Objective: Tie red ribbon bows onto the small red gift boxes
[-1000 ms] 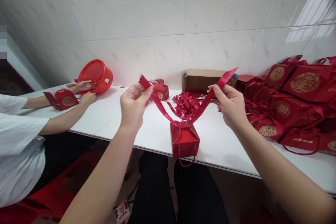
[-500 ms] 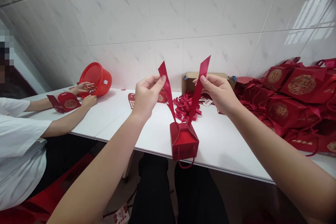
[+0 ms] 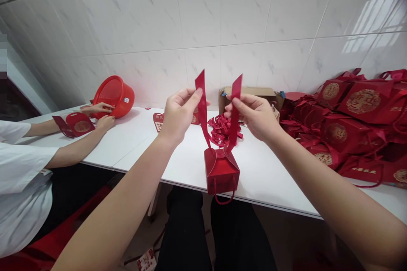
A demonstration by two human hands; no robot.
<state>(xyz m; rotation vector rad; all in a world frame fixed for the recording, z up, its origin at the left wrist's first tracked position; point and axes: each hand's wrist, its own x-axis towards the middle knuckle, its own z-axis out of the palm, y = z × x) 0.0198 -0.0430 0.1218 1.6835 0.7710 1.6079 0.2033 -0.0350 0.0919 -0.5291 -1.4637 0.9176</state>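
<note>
A small red gift box (image 3: 222, 173) stands at the table's front edge, with a cord handle (image 3: 225, 200) hanging over the edge. A wide red ribbon (image 3: 235, 129) comes up from its top in two ends. My left hand (image 3: 181, 112) pinches one end between thumb and fingers. The other end is pinched by my right hand (image 3: 254, 116). Both ends are held upright above the box, close to each other and apart. Behind the box lies a heap of red ribbons (image 3: 221, 130).
Finished-looking red gift boxes (image 3: 346, 123) are piled on the right. A cardboard box (image 3: 265, 93) stands against the wall. To the left, a co-worker's hands (image 3: 103, 114) are near a red bucket (image 3: 122, 99) and a flat red box (image 3: 78, 125). The white table (image 3: 140, 156) runs along the wall.
My right hand has moved left with its ribbon end, bringing the two ends nearer each other. The gift box stays at the table edge. The co-worker's hands have shifted slightly.
</note>
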